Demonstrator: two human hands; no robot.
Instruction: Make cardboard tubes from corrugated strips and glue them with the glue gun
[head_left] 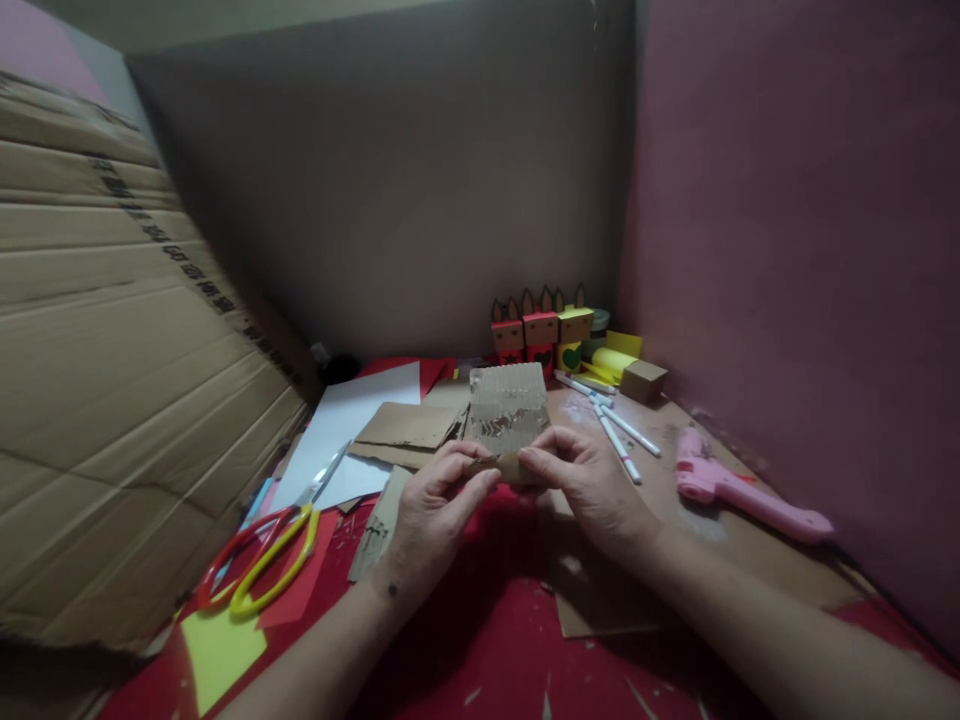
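Between my hands, above the red table surface, is a piece of corrugated cardboard with its ridges bared and its top layer torn in the middle. My left hand pinches the near left edge with thumb and fingers. On the near right edge, my right hand has its thumb and fingers closed in the same way. The near strip of the cardboard bends up between my thumbs. Left of it lie flat brown cardboard pieces, and a torn grey piece sits beside my left wrist.
Scissors with red and yellow handles lie at left on white paper. A pink glue gun and several markers are at right. Small cardboard animal figures stand at the back. A large cardboard sheet leans at left.
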